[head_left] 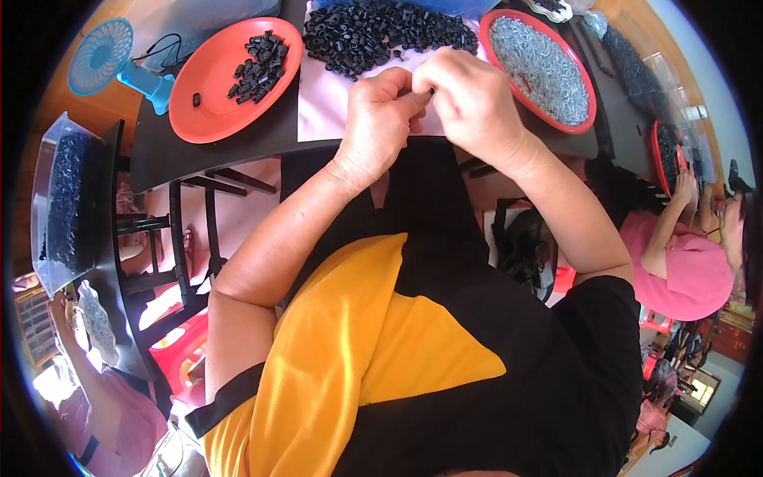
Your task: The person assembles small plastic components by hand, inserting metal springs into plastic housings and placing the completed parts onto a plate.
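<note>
My left hand (375,119) and my right hand (467,102) meet above the near edge of the pink sheet (322,111). Both are closed, fingertips pinched together. A speck of a small black part (431,92) shows between them; most of it is hidden by the fingers. Just beyond my hands lies a heap of small black plastic parts (358,36). To the left, a red plate (195,123) carries a smaller cluster of black pieces (261,67). At the right, another red plate (590,119) is filled with small silvery metal pieces (540,71).
A blue fan (101,57) stands at the table's far left. Beside the dark table (155,155), a clear bin (67,199) holds dark parts. People in pink sit at left (119,413) and right (675,262), the latter by a red tray (661,155). Black stool legs (179,238) stand below.
</note>
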